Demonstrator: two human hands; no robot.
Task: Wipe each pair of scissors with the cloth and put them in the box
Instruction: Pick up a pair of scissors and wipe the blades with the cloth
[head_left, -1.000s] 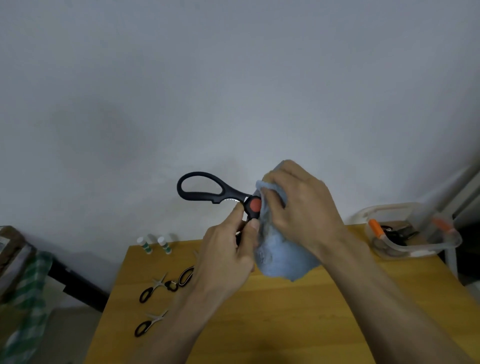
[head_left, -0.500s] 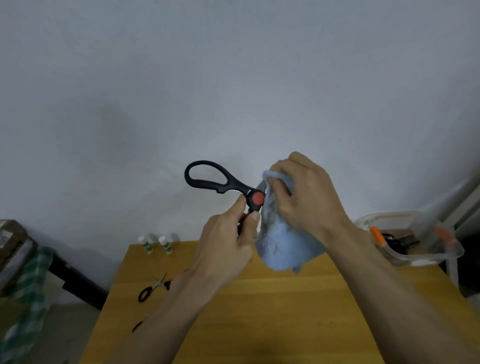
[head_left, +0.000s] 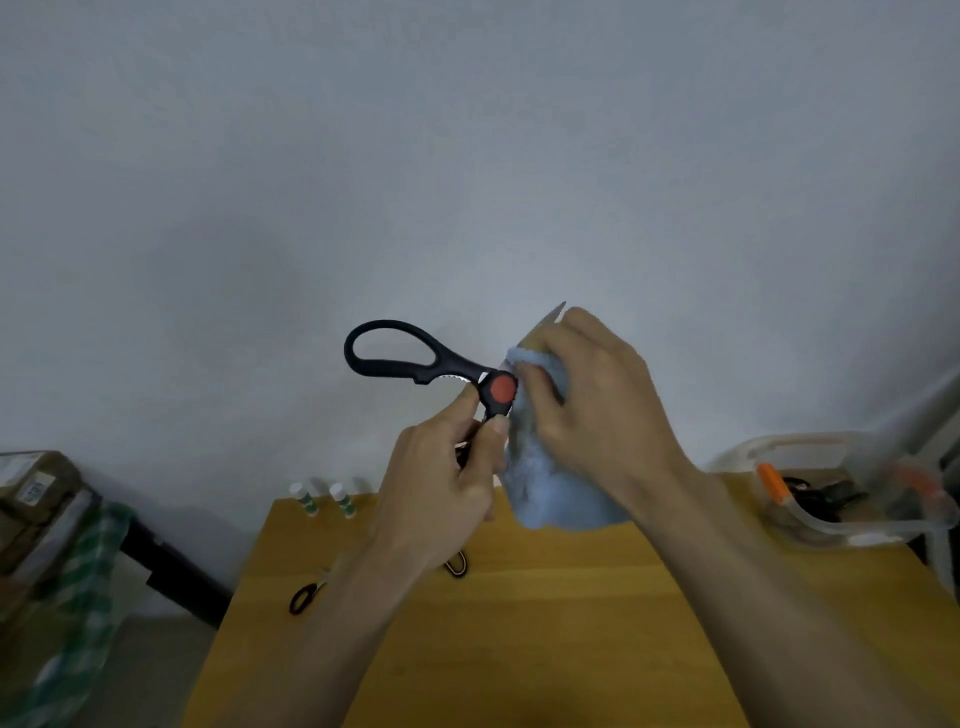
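Note:
I hold large black-handled scissors (head_left: 410, 364) with a red pivot cap up in front of the wall. My left hand (head_left: 441, 483) grips the lower handle just under the pivot. My right hand (head_left: 592, 405) clutches the light blue cloth (head_left: 556, 493) around the blades; only a blade tip pokes out above my fingers. A clear plastic box (head_left: 831, 525) stands at the table's right end with dark scissors and an orange handle inside. Small black scissors (head_left: 306, 595) lie on the wooden table (head_left: 545, 623) at the left, and another loop handle (head_left: 457, 564) shows under my left wrist.
Two small white bottles (head_left: 324, 499) with green labels stand at the table's far left corner. A green checked cloth (head_left: 67, 613) and a brown box (head_left: 36, 493) lie left of the table. A plain wall fills the background.
My right hand has slid the cloth up along the blades, so the blade tip now shows above my fingers. Both hands and the scissors rose slightly in view.

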